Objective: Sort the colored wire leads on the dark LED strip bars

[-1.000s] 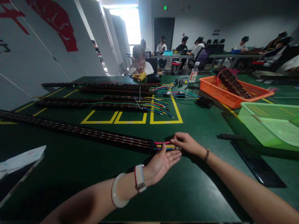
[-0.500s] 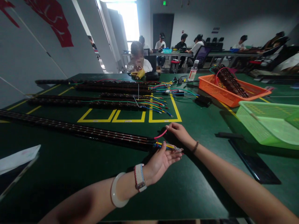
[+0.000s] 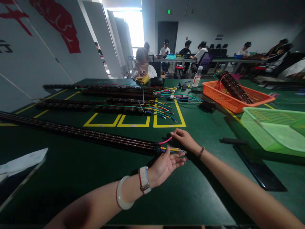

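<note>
A long dark cable bundle (image 3: 102, 137) runs across the table from the left edge, with coloured wires coming out of its right end. My left hand (image 3: 164, 165) is palm up beneath that end, fingers extended. Its thumb lies against the yellow wire (image 3: 173, 149) and the blue one beside it, holding them over the fingers; silvery terminals show at their tips. Just behind, my right hand (image 3: 183, 139) pinches the free end of a red wire (image 3: 165, 141), which is bent up and away from the others.
More cable bundles (image 3: 114, 106) with ring-ended wires lie farther back, near yellow taped frames. On the right are a green basket (image 3: 262, 140), an orange basket (image 3: 220, 99) holding a bundle, a black phone (image 3: 259, 168) and a bottle (image 3: 197, 78). Someone sits across the table.
The view has shifted slightly, so the scene sits a little lower and to the right. Both hands keep their hold on the wires, with hardly any visible movement.
</note>
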Action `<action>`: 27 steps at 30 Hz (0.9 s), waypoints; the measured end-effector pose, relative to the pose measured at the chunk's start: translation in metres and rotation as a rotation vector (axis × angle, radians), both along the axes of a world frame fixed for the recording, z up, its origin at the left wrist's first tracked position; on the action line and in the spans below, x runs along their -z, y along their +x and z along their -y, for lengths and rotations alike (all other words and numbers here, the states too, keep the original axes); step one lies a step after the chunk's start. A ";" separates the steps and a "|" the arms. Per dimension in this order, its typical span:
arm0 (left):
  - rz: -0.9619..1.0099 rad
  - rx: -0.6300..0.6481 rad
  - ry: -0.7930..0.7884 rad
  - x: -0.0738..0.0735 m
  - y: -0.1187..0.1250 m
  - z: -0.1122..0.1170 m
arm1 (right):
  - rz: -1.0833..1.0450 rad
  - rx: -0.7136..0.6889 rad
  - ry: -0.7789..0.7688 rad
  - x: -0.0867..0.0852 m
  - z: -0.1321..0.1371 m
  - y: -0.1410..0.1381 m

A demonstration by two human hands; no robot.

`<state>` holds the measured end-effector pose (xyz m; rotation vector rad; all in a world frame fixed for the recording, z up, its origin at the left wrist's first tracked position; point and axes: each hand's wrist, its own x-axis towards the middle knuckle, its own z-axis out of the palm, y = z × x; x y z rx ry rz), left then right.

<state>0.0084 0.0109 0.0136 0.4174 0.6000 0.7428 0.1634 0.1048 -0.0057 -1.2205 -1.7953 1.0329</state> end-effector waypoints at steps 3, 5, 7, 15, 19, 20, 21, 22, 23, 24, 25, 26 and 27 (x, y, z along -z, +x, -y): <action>-0.006 0.009 -0.024 -0.001 0.000 -0.001 | 0.081 0.044 0.066 -0.003 0.017 0.010; -0.009 0.011 -0.031 -0.002 0.000 -0.001 | 0.144 0.109 0.134 -0.005 0.028 0.018; -0.015 0.012 -0.034 -0.001 -0.001 -0.001 | 0.255 0.145 0.248 -0.008 0.037 0.028; 0.007 -0.021 -0.034 0.005 0.001 -0.002 | 0.562 -0.293 0.646 -0.023 0.049 0.040; -0.011 -0.027 -0.026 0.006 0.002 -0.001 | 0.535 -0.319 0.617 -0.021 0.051 0.033; -0.018 -0.023 -0.027 0.006 0.002 -0.001 | 0.522 -0.307 0.603 -0.019 0.051 0.032; -0.024 -0.018 -0.028 0.006 0.002 -0.001 | 0.502 -0.292 0.584 -0.018 0.051 0.031; -0.031 -0.011 -0.028 0.005 0.001 -0.001 | 0.476 -0.271 0.559 -0.017 0.051 0.031; -0.038 -0.004 -0.023 0.005 0.001 -0.001 | 0.446 -0.243 0.529 -0.016 0.051 0.030; -0.046 0.002 -0.016 0.004 0.001 -0.001 | 0.416 -0.210 0.499 -0.015 0.051 0.030; -0.052 0.003 -0.007 0.004 0.000 -0.001 | 0.388 -0.174 0.471 -0.015 0.051 0.029; -0.054 -0.003 0.001 0.004 0.000 -0.001 | 0.366 -0.138 0.444 -0.015 0.050 0.029; -0.049 -0.014 0.006 0.004 0.000 -0.001 | 0.350 -0.102 0.421 -0.015 0.050 0.028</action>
